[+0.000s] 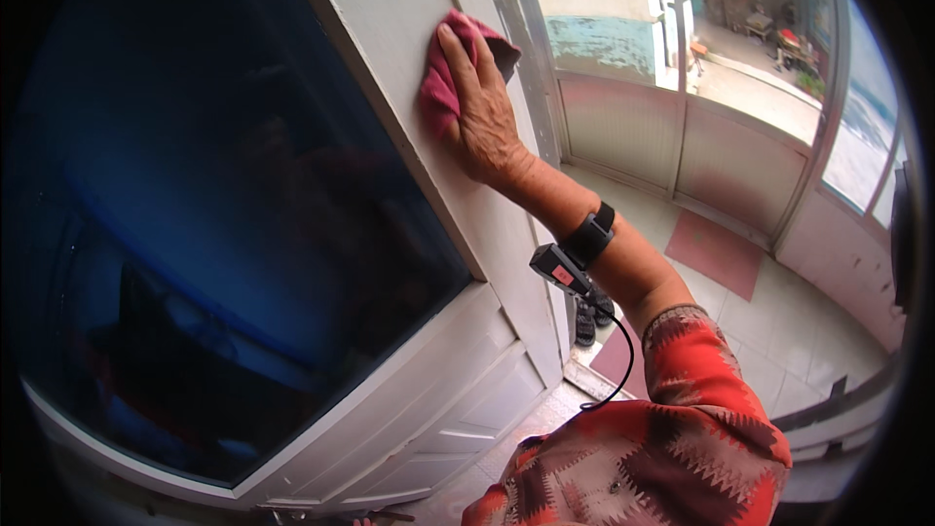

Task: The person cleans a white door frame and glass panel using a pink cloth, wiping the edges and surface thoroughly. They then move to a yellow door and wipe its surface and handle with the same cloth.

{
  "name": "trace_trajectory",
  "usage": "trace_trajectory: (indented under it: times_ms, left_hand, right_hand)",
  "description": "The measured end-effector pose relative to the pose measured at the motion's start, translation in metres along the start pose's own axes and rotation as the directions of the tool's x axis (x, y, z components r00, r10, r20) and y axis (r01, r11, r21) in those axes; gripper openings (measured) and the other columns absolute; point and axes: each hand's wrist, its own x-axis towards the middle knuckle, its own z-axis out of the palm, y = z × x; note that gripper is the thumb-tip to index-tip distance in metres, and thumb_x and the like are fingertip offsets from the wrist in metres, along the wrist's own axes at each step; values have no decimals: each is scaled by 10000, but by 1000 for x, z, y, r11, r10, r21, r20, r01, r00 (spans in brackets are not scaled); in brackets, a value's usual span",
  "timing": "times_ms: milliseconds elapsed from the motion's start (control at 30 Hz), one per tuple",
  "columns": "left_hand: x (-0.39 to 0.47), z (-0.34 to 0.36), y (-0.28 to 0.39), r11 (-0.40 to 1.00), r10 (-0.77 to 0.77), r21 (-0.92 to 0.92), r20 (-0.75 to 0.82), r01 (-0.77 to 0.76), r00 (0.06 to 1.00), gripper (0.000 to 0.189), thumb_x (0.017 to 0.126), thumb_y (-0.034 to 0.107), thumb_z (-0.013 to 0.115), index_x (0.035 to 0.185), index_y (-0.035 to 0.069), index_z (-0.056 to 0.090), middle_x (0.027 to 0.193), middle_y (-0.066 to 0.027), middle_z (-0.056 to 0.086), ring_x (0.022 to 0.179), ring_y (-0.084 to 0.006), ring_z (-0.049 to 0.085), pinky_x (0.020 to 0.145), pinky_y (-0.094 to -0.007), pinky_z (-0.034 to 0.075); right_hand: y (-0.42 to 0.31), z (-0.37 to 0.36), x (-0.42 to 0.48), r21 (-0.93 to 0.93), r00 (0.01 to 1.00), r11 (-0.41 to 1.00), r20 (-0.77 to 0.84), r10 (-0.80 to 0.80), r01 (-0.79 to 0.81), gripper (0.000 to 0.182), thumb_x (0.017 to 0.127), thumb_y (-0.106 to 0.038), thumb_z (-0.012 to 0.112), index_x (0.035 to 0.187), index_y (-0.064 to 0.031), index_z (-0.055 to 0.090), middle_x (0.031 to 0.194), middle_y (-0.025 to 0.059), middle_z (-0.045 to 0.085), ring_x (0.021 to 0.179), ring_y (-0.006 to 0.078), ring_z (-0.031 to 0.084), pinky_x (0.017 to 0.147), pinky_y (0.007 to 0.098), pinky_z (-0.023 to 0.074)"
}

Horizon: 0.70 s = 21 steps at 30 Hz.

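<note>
My right hand (482, 113) presses a folded dark pink cloth (440, 84) flat against the white frame (387, 22) of a door or panel. The fingers are spread over the cloth, and its far corner folds up to show a darker side. A large dark glass pane (292, 234) with bluish reflections fills the frame to the left of this hand. Only a few fingertips of my left hand (363, 522) show at the bottom edge, below the frame's lower panels (438, 424); what they hold is hidden.
A black strapped device (562, 267) with a cable (630, 358) sits on my right forearm. Dark slippers (586, 323) lie on the floor beyond the frame's edge. Pink mats (714, 252) rest on the pale tiles (792, 299). Glazed metal-framed panels (621, 124) face a yard.
</note>
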Motion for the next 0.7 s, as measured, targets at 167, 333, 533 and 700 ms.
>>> trace_trajectory:
  times_ms: [167, 333, 533, 700]
  left_hand:
    - [-35, -6, -49, 989, -122, 75, -41, 125, 992, 615, 969, 409, 565, 1490, 162, 352, 1337, -205, 555, 1011, -410, 626, 808, -510, 539]
    - [-70, -36, -63, 933, -193, 280, -137, 225, 972, 626, 973, 513, 452, 1516, 230, 319, 1279, -176, 593, 965, -332, 623, 744, -428, 495]
    - [-80, -20, -61, 864, -381, 341, -40, 371, 924, 655, 951, 528, 430, 1544, 372, 200, 1118, -160, 664, 802, -268, 630, 651, -366, 475]
    - [-77, -23, -30, 881, -290, 355, -119, 314, 950, 621, 921, 513, 500, 1478, 291, 340, 1170, -177, 658, 834, -282, 651, 609, -343, 483]
  right_hand:
    - [-26, 4, 55, -26, 990, 991, -50, -135, 134, 668, 945, -252, 512, 1568, -157, 289, 1579, 240, 261, 1374, 495, 376, 1133, 510, 363]
    - [-47, 37, 130, -98, 946, 967, -204, -252, 237, 640, 950, -276, 509, 1506, -4, 345, 1560, 244, 334, 1428, 423, 334, 1167, 505, 276]
    - [-41, 31, 212, -192, 877, 923, -297, -379, 334, 593, 935, -276, 508, 1471, -38, 414, 1538, 174, 400, 1409, 349, 387, 1158, 482, 301]
    - [-57, 23, 115, -10, 886, 888, -66, -459, 459, 677, 830, -114, 604, 1476, -38, 414, 1548, 180, 361, 1441, 378, 330, 1167, 474, 314]
